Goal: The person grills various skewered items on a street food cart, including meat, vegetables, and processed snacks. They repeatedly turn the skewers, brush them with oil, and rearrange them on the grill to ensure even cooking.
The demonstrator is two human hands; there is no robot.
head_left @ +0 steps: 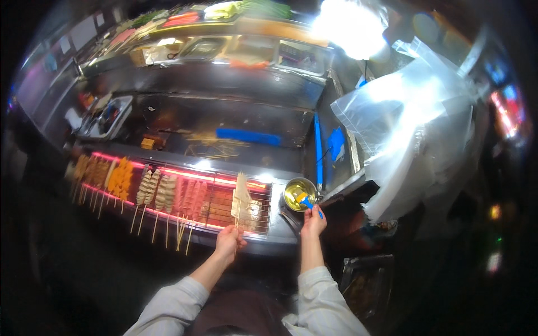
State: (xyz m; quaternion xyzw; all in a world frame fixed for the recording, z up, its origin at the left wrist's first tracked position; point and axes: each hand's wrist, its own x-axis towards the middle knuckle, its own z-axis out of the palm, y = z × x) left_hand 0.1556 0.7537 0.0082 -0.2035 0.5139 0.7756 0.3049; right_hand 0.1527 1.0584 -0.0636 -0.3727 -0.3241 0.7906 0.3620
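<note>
My left hand is closed around the stick end of a skewer threaded with pale, flat food, which stands over the right part of a glowing grill. My right hand grips the blue handle of a basting brush. The brush head, with orange-yellow bristles, is inside a round metal pot of yellow liquid that looks like oil. Along the grill to the left lie several pink meat skewers, pale ridged skewers, orange skewers and brownish skewers, their sticks pointing toward me.
Loose bamboo sticks and a blue strip lie behind the grill. A white tray of utensils stands at the left. Clear plastic bags hang at the right beneath a bright lamp. Food trays line the back.
</note>
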